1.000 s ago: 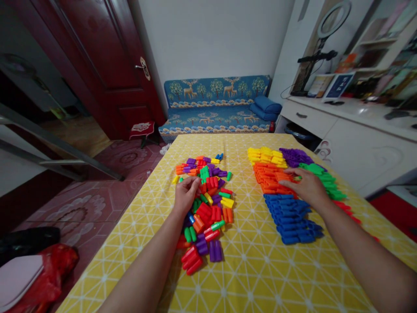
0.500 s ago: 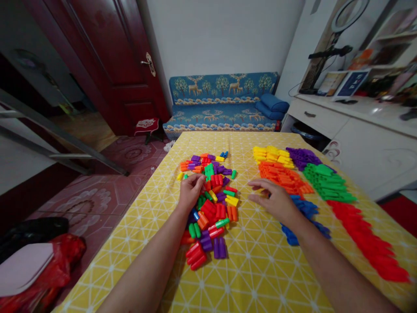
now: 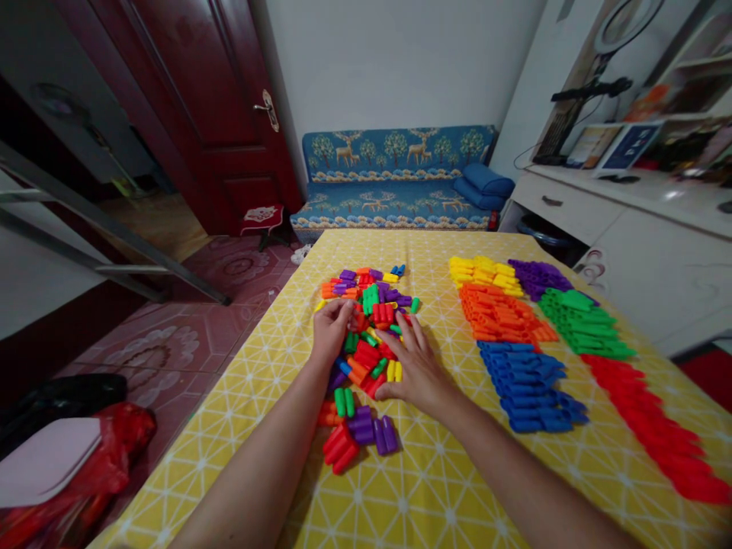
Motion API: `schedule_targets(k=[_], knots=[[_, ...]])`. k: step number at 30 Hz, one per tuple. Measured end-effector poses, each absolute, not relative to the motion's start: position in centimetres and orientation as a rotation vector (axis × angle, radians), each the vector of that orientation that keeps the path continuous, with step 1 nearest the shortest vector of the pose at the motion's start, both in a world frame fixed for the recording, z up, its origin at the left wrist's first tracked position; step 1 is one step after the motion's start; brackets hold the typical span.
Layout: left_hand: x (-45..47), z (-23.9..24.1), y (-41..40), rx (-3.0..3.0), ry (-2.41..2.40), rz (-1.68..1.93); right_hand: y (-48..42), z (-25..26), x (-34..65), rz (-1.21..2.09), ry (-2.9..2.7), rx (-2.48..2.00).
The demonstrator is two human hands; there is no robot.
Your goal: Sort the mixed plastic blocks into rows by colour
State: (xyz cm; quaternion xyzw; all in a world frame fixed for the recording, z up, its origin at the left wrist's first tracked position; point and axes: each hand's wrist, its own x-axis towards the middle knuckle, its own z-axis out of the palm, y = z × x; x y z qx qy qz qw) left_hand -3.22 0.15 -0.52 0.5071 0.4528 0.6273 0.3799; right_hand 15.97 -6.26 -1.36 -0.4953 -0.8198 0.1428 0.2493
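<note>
A mixed pile of short plastic tube blocks (image 3: 366, 354) in red, orange, yellow, green, blue and purple lies on the cloth. At its left edge my left hand (image 3: 330, 332) is closed, thumb and fingertips pinched together beside red blocks; whatever they hold is hidden. My right hand (image 3: 416, 367) rests over the right side of the pile, fingers spread, touching blocks around a red one. A joined pair of purple tubes (image 3: 385, 435) and a red block (image 3: 341, 448) lie at the near end, left of my right forearm.
Right of the pile are sorted groups: yellow (image 3: 486, 274), orange (image 3: 503, 314), blue (image 3: 523, 385), purple (image 3: 537, 278), green (image 3: 583, 324) and red (image 3: 652, 427) blocks. A yellow patterned cloth (image 3: 440, 473) covers the table. Beyond stand a blue sofa (image 3: 394, 202) and a white cabinet (image 3: 634, 229).
My right hand has moved left from beside the blue group onto the mixed pile, with its fingers spread among the blocks. My left hand stays pinched at the pile's left edge.
</note>
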Motion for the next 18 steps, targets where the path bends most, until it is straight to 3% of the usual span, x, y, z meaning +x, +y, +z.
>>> schedule_targets(k=[8,18], knots=[[-4.9,-1.2,1.4,1.016,1.108,1.803,-4.3,-1.8,15.5,0.158,-2.029,-1.509],[-4.6,-0.8,0.9,1.127,1.105,1.76,-5.4,0.0,11.9,0.119,-2.286,-1.188]])
